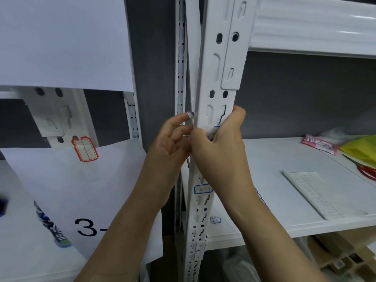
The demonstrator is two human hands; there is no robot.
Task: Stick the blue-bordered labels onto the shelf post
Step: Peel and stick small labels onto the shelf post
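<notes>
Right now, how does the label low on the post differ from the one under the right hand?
The low label lies flat on the post, fully in view, with faint handwriting; the upper label is mostly hidden by the right hand, showing only blue edges. Nothing touches the low label; the upper one is pressed by the hand, with the left hand at the post's other side. Both have blue borders and sit on the same post.

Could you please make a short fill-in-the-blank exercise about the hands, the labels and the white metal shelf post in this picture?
1. The right hand presses a label against the white perforated metal shelf post, and the border of this label is ____.
2. A blue-bordered label already stuck on the post sits ____ both hands.
3. The label with the ____ border is on the left-hand rack.

Missing words: blue; below; red
</notes>
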